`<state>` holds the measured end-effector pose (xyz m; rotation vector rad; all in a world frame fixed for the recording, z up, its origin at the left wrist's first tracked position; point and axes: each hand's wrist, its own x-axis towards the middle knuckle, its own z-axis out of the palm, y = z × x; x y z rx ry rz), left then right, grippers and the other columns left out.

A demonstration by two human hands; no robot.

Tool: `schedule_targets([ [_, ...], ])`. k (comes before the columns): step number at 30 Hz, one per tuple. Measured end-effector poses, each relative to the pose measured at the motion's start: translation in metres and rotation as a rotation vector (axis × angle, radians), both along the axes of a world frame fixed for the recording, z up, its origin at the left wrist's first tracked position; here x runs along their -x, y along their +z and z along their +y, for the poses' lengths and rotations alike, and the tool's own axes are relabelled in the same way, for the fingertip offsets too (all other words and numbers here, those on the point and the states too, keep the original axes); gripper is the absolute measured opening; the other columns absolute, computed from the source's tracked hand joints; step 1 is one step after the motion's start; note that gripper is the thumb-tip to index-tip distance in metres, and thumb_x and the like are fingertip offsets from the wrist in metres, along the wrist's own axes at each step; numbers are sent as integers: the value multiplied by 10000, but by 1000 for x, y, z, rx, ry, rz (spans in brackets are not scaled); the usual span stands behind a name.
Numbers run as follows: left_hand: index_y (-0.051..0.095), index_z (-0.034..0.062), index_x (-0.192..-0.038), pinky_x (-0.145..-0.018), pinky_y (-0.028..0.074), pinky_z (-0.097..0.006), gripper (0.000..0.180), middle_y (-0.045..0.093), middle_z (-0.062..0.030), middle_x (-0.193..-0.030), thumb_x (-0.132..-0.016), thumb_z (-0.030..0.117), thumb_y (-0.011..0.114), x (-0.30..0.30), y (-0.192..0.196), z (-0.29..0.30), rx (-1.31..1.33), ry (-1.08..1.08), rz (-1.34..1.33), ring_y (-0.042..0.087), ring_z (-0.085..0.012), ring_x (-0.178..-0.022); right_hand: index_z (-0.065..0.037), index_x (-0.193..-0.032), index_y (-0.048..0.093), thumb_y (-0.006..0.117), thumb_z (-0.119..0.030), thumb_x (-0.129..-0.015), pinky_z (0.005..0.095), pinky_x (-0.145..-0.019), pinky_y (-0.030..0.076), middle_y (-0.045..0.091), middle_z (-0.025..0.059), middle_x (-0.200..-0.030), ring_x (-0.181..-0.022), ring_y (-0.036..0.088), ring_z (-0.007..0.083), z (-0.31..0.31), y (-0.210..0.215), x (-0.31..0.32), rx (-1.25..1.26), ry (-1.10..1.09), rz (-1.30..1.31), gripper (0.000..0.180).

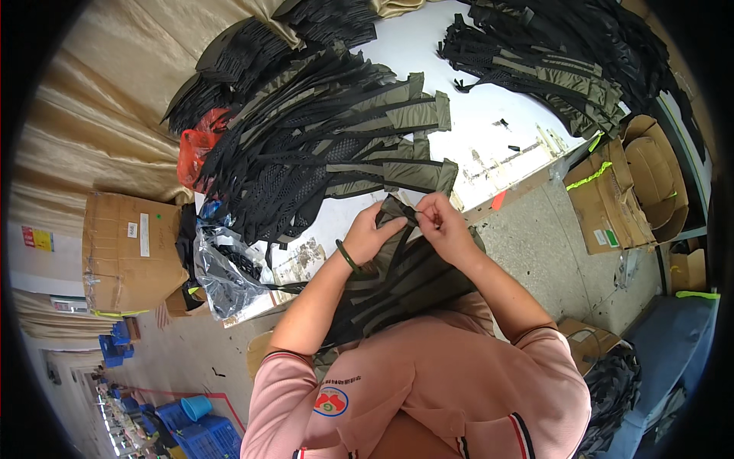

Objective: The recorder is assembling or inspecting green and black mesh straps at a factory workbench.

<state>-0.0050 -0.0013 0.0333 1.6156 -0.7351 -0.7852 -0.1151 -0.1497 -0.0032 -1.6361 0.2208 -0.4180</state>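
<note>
An olive-and-black fabric piece (417,271) with black edging lies over my lap, its upper end raised in front of me. My left hand (365,239) is closed round that end, thumb on top, and a green bangle sits at the wrist. Close beside it, my right hand (443,228) pinches the black edge of the same piece between thumb and fingers. What exactly lies between the right fingertips is hidden. Just beyond my hands, a heap of similar olive-and-black mesh pieces (290,164) spreads over the white table (489,126).
More dark fabric pieces (550,69) lie at the table's far right. By the left edge are a red plastic bag (196,157) and a clear plastic bag (225,275). Cardboard boxes (130,252) stand left, and an open carton (612,203) right. Blue crates (202,436) sit lower left.
</note>
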Motion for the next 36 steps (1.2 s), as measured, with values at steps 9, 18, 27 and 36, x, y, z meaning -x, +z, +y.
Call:
schedule_targets([
  [9, 678, -29, -863, -591, 459, -220, 285, 655, -21, -756, -915, 242, 607, 6, 7, -2, -118, 216, 331, 558, -62, -645, -41, -817, 539, 606, -130, -906, 233, -679, 430, 544, -15, -769, -732, 509, 69, -6, 7, 0, 294, 39, -62, 143],
  [18, 670, -18, -903, -613, 452, -213, 333, 642, -19, -778, -929, 303, 584, 7, 4, 3, -101, 184, 421, 556, -74, -669, -57, -894, 516, 662, -56, -844, 202, -588, 357, 477, -50, -720, -672, 429, 37, 7, 25, -2, 4, 159, 123, 155],
  [27, 637, -1, -1046, -745, 476, -248, 250, 666, -30, -912, -849, 149, 670, 14, -3, 25, -234, -141, 225, 580, -89, -820, -41, -872, 520, 604, -102, -902, 176, -558, 350, 489, -57, -678, -598, 401, 15, -10, 13, -6, -230, 46, -6, 108],
  [36, 622, -8, -1067, -797, 469, -275, 256, 665, -75, -963, -858, 136, 650, 25, 8, 28, -146, -218, 168, 580, -116, -878, -27, -796, 515, 564, -140, -930, 206, -569, 352, 470, -51, -673, -652, 411, 38, -4, 25, -14, 49, -71, 140, 181],
])
